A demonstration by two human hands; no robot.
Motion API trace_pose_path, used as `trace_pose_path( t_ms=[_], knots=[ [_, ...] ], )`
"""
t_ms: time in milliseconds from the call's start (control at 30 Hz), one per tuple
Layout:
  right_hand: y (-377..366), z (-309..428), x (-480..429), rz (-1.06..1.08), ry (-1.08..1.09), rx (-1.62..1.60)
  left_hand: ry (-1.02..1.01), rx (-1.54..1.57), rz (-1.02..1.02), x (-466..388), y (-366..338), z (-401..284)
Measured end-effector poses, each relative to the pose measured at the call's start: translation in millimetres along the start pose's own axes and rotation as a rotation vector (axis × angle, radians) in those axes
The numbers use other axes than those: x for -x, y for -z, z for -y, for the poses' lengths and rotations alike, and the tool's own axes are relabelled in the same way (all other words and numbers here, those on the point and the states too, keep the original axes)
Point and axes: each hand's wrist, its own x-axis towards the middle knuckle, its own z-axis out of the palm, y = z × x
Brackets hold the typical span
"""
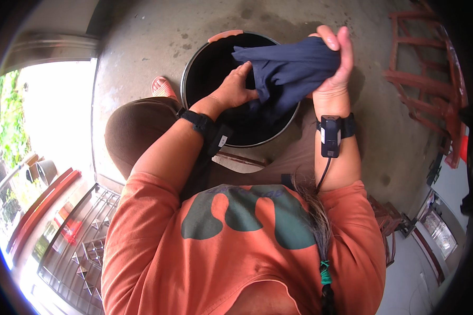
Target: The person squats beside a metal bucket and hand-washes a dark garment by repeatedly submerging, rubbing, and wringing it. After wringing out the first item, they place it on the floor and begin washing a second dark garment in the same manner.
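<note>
A dark blue cloth [295, 65] hangs bunched over a round black pot [216, 51] with a metal rim and an orange grip on its far edge. My right hand [341, 69] holds the cloth's right end, raised above the pot's right side, with fingertips curled over the fabric. Over the pot's opening, my left hand [234, 86] meets the cloth's left edge, thumb and fingers spread apart. Whether it pinches the fabric cannot be made out. The cloth's lower folds drop into the dark interior, where the pot's contents are hidden.
My knees flank the pot on the concrete floor [149, 47], which has damp patches. Reddish-brown wooden furniture [421, 75] stands at right. A bright doorway [63, 102] opens at left, beside a metal gate [82, 248]. A wired device [331, 136] is strapped to my right wrist.
</note>
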Motion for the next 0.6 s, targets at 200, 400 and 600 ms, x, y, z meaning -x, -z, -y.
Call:
trace_pose_path(
  t_ms=[200, 400, 600],
  knots=[
    [29.8, -26.0, -14.8, -0.244, -0.055, 0.199, 0.299, 0.796, -0.009, 1.5, 10.8, -33.9],
    [66.2, -51.3, -28.0, -0.22, -0.161, 1.109, -0.082, 0.429, -0.53, -17.9, 20.2, -25.7],
    [47.8, -56.1, -16.3, 0.423, 0.005, 0.992, -0.11, -0.119, -0.157, -8.0, 22.0, -34.1]
  ],
)
